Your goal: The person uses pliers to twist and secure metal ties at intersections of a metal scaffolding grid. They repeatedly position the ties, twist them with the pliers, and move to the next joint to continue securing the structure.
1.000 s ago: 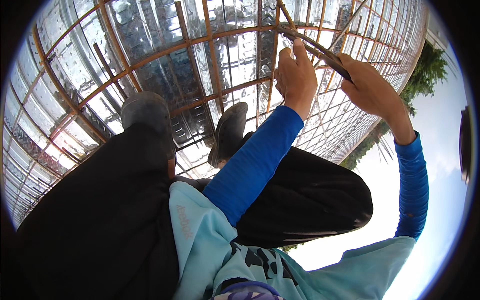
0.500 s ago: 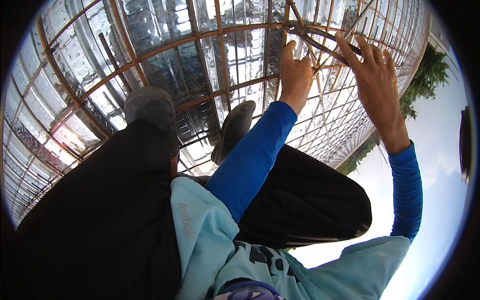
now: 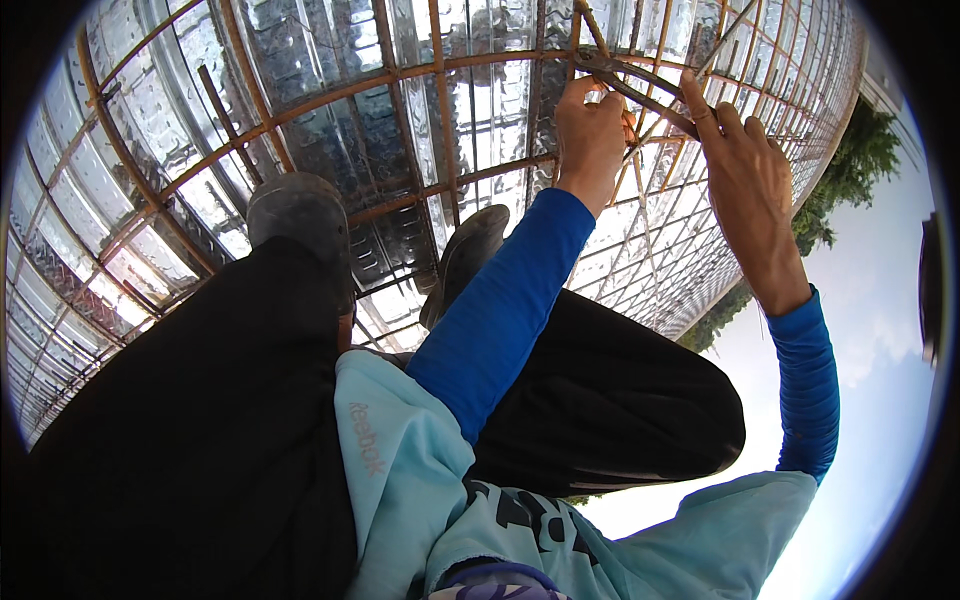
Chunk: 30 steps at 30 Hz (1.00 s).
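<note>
My right hand (image 3: 745,165) is wrapped round the handles of dark, rusty pincers (image 3: 650,100). Their jaws reach left to a crossing of rusty steel bars (image 3: 480,60). Just below the jaws, my left hand (image 3: 592,145) is closed, thumb and fingers curled together beside the bars. Whatever sits between those fingertips is too small to make out. Several thin rods or wires (image 3: 640,150) slant behind the hands.
A grid of bars spreads over shiny ribbed metal sheeting (image 3: 340,135), curving away to the right. My dark boots (image 3: 298,215) rest on the grid. Beyond its right edge are green trees (image 3: 860,150) and sky.
My left hand's fingers have curled in closer beneath the pincer jaws. My right hand has shifted slightly left and down, and the pincer handles have drawn a little closer together.
</note>
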### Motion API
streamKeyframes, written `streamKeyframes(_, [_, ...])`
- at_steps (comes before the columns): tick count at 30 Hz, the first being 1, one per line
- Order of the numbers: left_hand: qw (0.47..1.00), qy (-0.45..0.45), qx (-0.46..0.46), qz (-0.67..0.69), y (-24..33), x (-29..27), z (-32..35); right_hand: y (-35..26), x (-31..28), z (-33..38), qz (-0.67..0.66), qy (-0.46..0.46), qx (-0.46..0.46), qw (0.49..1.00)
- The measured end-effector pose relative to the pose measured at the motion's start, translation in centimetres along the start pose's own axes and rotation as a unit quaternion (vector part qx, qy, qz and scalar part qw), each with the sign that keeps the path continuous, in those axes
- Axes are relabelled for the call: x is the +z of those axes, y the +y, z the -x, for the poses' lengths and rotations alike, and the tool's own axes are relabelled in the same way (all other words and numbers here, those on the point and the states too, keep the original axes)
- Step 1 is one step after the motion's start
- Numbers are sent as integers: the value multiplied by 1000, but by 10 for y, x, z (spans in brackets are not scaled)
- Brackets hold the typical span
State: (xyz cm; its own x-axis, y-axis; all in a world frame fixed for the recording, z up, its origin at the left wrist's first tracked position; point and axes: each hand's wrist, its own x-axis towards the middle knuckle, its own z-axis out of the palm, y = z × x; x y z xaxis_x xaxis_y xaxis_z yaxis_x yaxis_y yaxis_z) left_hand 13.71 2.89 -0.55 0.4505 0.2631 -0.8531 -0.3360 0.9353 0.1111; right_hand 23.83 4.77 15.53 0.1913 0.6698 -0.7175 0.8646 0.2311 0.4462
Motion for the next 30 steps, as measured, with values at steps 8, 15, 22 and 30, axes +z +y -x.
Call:
streamKeyframes(8, [996,11,47,-77,-7,-1,-3,1,9,2,-74,88,21,993])
streamKeyframes(15, [991,21,84,-100,-16,-4,-5,-2,24,16,-147,77,57,985])
streamKeyframes(22, [993,14,64,-97,-12,-5,-3,-3,36,21,-166,71,60,982])
streamKeyframes(30, [994,19,52,-92,-5,0,3,-1,38,23,-171,48,54,983])
